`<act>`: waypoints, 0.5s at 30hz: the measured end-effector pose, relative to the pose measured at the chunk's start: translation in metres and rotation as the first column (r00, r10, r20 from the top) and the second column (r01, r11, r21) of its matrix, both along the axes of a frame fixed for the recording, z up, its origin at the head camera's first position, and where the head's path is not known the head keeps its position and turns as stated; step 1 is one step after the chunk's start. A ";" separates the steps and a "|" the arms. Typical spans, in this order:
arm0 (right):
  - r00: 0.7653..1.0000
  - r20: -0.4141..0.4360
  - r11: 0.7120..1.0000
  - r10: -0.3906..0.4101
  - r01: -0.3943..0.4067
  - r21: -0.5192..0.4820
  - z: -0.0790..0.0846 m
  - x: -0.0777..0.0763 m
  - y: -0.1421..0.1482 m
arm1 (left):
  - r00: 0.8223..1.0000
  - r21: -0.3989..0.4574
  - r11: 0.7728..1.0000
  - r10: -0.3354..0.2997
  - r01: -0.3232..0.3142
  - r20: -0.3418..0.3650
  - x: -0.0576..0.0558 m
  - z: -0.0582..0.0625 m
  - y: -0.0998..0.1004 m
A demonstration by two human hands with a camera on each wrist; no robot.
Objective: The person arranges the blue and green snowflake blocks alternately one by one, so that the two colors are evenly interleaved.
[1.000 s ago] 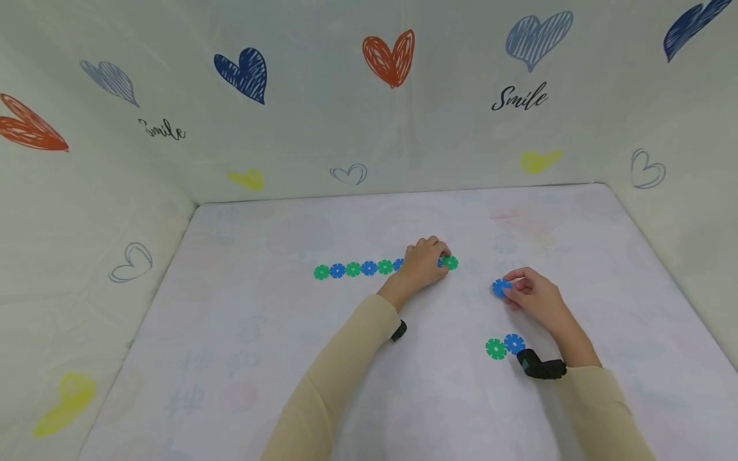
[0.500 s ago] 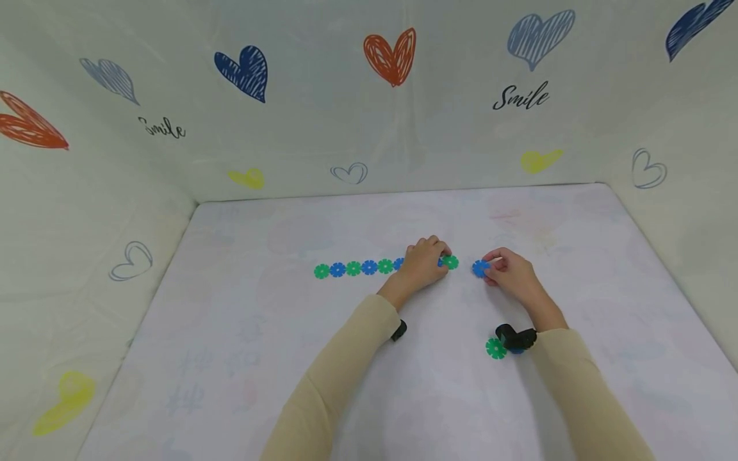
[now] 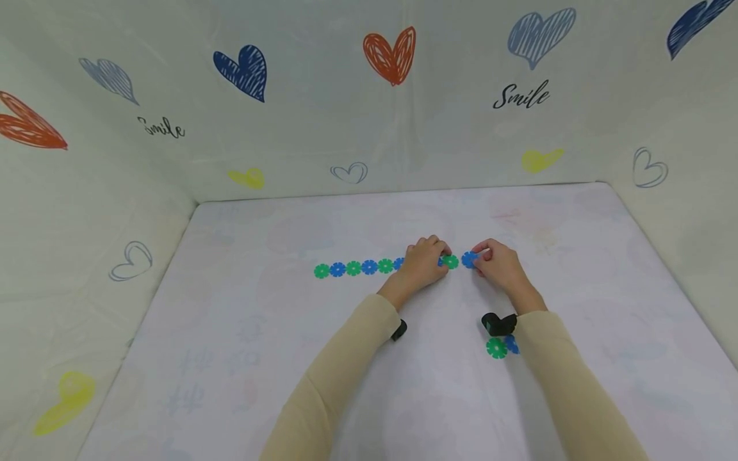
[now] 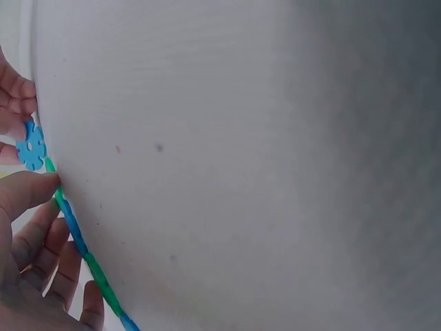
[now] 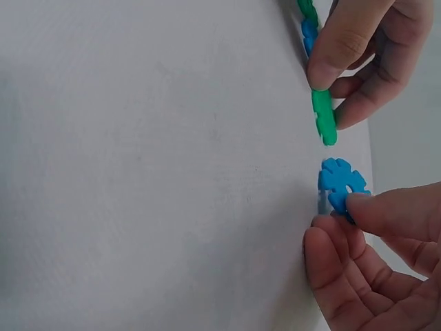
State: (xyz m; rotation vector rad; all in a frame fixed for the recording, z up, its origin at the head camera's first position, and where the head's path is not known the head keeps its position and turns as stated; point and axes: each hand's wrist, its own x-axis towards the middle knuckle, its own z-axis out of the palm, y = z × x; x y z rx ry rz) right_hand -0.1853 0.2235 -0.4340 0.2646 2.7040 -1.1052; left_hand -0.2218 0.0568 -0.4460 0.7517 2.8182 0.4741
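A row of alternating green and blue plastic snowflake discs lies across the table in the head view. My left hand covers part of the row and pinches its right end, where a green disc shows beyond the thumb in the right wrist view. My right hand pinches a single blue snowflake disc between thumb and fingers. This blue disc is tilted and held just right of the green end disc, with a small gap between them in the right wrist view.
A green snowflake disc and a blue one lie side by side nearer the front, partly under the right sleeve and the black wrist camera. A pale cloth with printed hearts hangs behind the white table.
My right hand has carried the blue disc leftward and away from me, up close to the row's green end. My left hand has stayed in place on the row.
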 end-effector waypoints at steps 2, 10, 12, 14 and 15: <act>1.000 0.008 1.000 -0.002 0.002 0.006 0.000 -0.001 -0.001 | 1.000 -0.003 1.000 -0.001 0.001 -0.004 0.000 0.000 0.000; 0.999 0.049 1.000 -0.001 0.000 0.015 -0.003 -0.005 0.000 | 1.000 0.004 1.000 0.000 -0.001 0.006 0.000 -0.001 0.000; 0.999 0.050 1.000 -0.004 0.003 0.020 -0.003 -0.005 -0.001 | 1.000 0.003 1.000 0.003 -0.003 0.005 0.001 -0.001 0.001; 0.999 0.048 1.000 -0.007 0.006 0.025 -0.003 -0.005 -0.002 | 1.000 -0.001 1.000 0.006 -0.006 0.001 0.001 0.000 0.001; 0.999 0.048 1.000 -0.008 0.007 0.031 -0.003 -0.005 -0.002 | 1.000 -0.004 1.000 0.007 -0.007 -0.001 0.001 0.000 0.000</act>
